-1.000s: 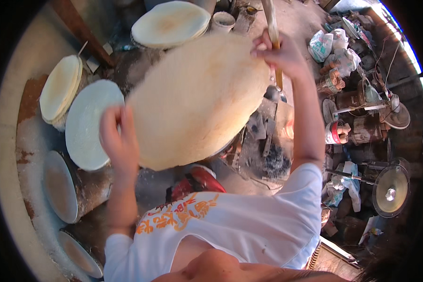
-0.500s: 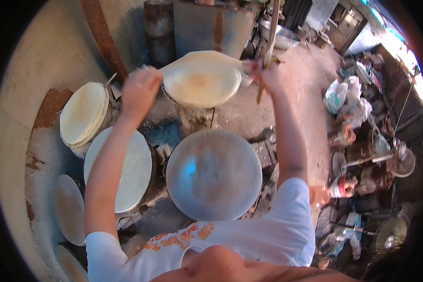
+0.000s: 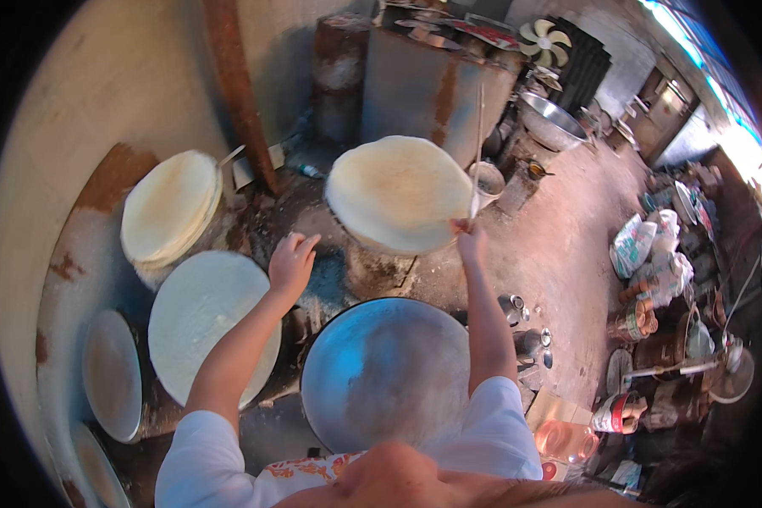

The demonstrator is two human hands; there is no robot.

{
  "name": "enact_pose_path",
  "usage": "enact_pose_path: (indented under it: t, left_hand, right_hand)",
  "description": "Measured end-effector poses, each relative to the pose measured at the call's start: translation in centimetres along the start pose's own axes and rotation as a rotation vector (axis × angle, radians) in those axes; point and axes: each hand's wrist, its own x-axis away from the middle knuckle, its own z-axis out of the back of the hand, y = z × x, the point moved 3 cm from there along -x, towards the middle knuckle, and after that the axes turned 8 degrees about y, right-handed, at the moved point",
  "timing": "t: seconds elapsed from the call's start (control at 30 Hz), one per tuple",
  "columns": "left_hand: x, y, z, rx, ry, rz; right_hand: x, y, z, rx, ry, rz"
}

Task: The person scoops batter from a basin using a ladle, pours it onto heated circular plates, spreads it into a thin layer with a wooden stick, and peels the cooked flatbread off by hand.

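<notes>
Nearest, directly below the chin, a bare round griddle (image 3: 381, 372), smudged dark and catching a blue sheen. Just to its left, a round white disc (image 3: 199, 326), partly hidden by the outstretched left arm (image 3: 233, 356). Just past that disc's upper right edge, holding the left hand (image 3: 291, 264) out with fingers loosely bent and slightly parted. Gripping a thin upright stick (image 3: 478, 144) in the right hand (image 3: 472, 242), at the near right edge of a stack of round pale flatbreads (image 3: 398, 190); cannot tell whether touching it. Farther left, a second stack (image 3: 169, 207), tilted. Beyond, a rust-streaked metal box (image 3: 406, 80) and a shiny basin (image 3: 554, 123).
</notes>
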Motion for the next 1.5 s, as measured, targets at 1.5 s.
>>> enact_pose_path:
  t: [1.5]
  left_hand:
    - [107.2, 54.2, 54.8, -0.178, 2.543, 1.987]
  right_hand:
    - [127.9, -39.0, 43.4, -0.529, -2.088, 2.689]
